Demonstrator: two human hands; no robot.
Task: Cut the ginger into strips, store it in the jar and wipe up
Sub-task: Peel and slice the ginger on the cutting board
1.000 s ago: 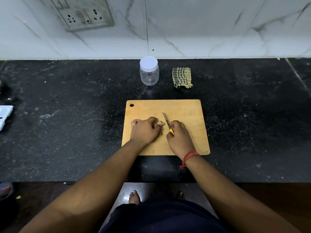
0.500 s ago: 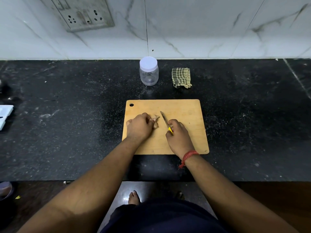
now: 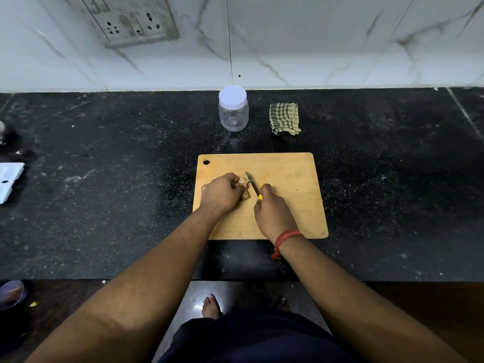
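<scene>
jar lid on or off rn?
On. The white lid caps the clear jar, which stands upright behind the cutting board; it looks empty.

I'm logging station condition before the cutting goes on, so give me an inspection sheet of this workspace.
Surface: black counter, pale specks and smears.
Job's things: ginger on the cutting board; jar, lid on; checked cloth beside it.
Clutter: white tray at left edge.
Grippers: left hand holds the ginger; right hand grips the knife.
Cables: nothing seen.
Surroundings: marble wall, socket panel.
</scene>
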